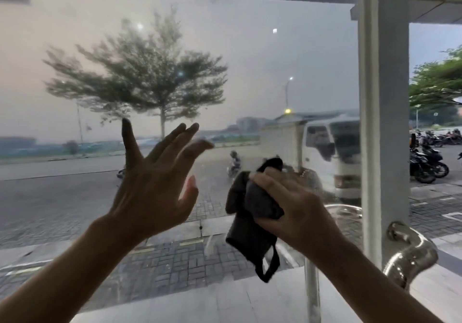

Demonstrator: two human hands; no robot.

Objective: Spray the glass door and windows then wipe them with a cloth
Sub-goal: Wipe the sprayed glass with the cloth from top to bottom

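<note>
Across the left and middle of the view stretches the glass pane (250, 72), hazy and streaked, with a blurred tree (150, 85) standing beyond it on the far side of a paved road. Left of centre, the left hand (155, 185) is raised in front of the pane, wide open and holding nothing. Its fingers are straight and fanned, the little finger splayed far to the left and the thumb set apart on the right. Whether its fingertips touch the glass cannot be told.

Between the two hands, through the pane, a motorcyclist (234, 162) shows small and blurred on the road. Just right of that, the dark cloth (250, 212) is bunched up at mid-height in front of the glass, with a fold and a thin loop hanging down from it. The right hand (292, 207) grips it from the right, fingers curled over the top of the bundle and the thumb under it. Small wet marks sit on the glass just beside the knuckles.

Behind that hand, outside, stands a white truck (332, 142). Further right rises the white frame post (383, 122), upright, with a curved metal door handle (410, 255) fixed low on it. Beyond the post, parked motorcycles (425, 162) line the pavement.
</note>
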